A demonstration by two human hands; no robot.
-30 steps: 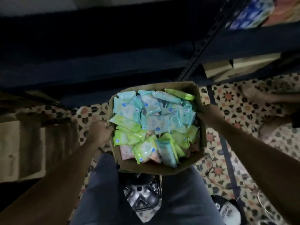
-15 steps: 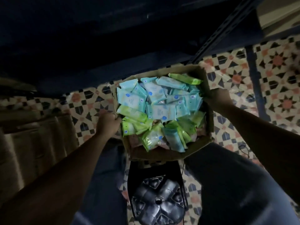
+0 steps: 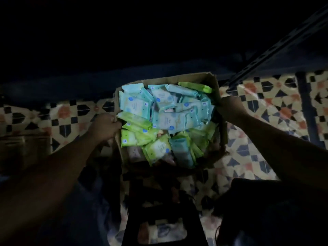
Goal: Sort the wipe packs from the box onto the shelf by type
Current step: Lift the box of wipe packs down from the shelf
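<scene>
Head view: both hands, left and right, gripping full cardboard box of wipe packs, none shelved yet.

Left hand, right hand grip cardboard box sides; teal, green wipe packs inside; shelf barely visible, dark.

No legible text on packs

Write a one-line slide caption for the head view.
Both hands, left and right, grip a cardboard box of teal and green wipe packs above a patterned tile floor.
</scene>
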